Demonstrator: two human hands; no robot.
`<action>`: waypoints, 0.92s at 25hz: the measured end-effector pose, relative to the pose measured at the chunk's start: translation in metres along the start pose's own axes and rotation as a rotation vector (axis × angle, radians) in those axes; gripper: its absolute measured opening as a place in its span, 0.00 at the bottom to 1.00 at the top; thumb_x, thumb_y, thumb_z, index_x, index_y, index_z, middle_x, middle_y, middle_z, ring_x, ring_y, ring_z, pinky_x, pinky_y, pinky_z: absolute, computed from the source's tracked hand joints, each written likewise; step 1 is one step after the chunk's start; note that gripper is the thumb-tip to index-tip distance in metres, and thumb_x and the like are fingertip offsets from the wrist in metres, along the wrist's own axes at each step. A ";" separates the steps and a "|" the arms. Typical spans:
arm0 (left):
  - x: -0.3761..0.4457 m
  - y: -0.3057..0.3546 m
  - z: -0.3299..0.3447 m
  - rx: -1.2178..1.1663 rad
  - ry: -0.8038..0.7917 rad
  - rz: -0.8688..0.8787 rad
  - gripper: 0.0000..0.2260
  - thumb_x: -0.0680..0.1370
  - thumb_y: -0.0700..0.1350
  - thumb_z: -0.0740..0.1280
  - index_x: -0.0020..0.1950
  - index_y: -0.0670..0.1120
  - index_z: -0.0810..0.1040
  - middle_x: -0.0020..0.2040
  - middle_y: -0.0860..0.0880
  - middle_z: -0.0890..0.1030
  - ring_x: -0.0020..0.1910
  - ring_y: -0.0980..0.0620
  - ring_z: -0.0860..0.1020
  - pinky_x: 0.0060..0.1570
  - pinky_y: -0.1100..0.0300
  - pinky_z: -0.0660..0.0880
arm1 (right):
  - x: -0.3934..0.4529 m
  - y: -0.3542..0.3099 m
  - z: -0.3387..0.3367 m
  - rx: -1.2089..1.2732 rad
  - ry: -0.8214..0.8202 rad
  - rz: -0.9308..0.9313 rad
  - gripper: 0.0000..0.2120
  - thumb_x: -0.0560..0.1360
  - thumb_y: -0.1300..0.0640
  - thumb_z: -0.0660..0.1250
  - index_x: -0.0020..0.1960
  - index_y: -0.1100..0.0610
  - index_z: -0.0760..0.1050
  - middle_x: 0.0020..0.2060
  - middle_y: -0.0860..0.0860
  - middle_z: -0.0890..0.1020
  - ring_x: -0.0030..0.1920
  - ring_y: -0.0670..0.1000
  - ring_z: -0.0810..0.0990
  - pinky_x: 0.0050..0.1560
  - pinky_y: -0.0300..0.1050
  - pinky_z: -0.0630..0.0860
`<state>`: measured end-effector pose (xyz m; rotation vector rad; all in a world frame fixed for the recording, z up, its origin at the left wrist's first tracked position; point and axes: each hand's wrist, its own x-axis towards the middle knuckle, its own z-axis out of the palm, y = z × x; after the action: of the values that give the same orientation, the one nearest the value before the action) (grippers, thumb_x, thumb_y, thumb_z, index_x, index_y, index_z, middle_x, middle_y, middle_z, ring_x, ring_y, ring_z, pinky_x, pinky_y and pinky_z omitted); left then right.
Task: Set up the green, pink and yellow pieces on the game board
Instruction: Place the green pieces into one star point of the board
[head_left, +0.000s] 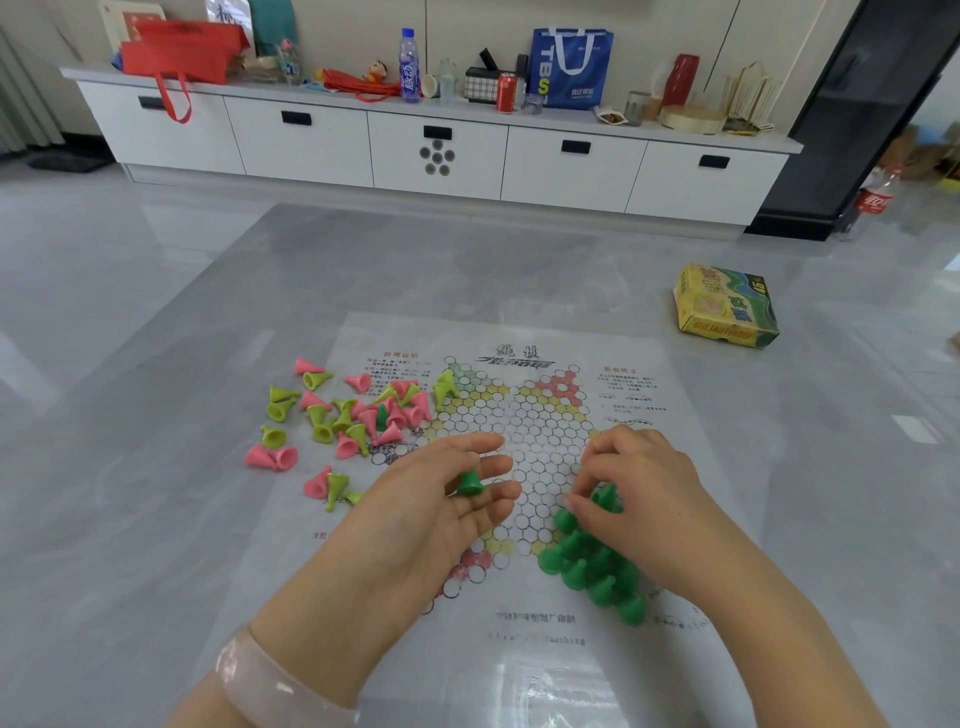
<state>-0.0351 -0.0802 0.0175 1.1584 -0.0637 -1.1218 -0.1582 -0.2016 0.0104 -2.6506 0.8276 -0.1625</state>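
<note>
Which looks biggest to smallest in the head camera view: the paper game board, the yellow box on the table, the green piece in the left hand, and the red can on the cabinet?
1. Game board
2. Yellow box
3. Green piece and red can look about alike; the can stands much farther off, so I won't rank them.

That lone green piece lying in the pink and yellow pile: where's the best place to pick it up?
The green piece seems to stand upright, narrow tip up, wide base hidden among the pink and yellow pieces. Probably best to come from straight above and pinch the slim upper stem; neighbours crowd its sides, so a low sideways grip would likely knock them.
</note>
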 end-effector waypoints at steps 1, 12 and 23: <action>0.000 0.000 0.000 -0.006 -0.001 0.001 0.11 0.77 0.35 0.56 0.49 0.39 0.78 0.43 0.41 0.80 0.31 0.51 0.81 0.31 0.63 0.79 | 0.000 0.000 0.000 -0.005 0.002 -0.007 0.05 0.73 0.48 0.64 0.39 0.45 0.71 0.47 0.41 0.70 0.53 0.43 0.63 0.54 0.39 0.56; -0.009 -0.001 0.004 0.105 -0.063 0.053 0.19 0.74 0.33 0.64 0.63 0.45 0.69 0.48 0.41 0.81 0.34 0.52 0.82 0.36 0.64 0.80 | -0.006 -0.010 -0.013 0.518 0.303 -0.009 0.08 0.75 0.52 0.59 0.44 0.44 0.76 0.42 0.39 0.80 0.47 0.37 0.75 0.43 0.24 0.68; -0.014 -0.003 0.008 0.342 -0.089 0.152 0.32 0.70 0.33 0.68 0.69 0.55 0.64 0.53 0.48 0.81 0.45 0.49 0.84 0.54 0.56 0.77 | -0.006 -0.021 -0.011 0.711 0.036 -0.084 0.08 0.74 0.56 0.64 0.42 0.48 0.81 0.40 0.41 0.82 0.42 0.41 0.80 0.45 0.34 0.74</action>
<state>-0.0483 -0.0752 0.0261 1.3801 -0.4191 -1.0510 -0.1541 -0.1851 0.0286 -2.0117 0.5317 -0.4370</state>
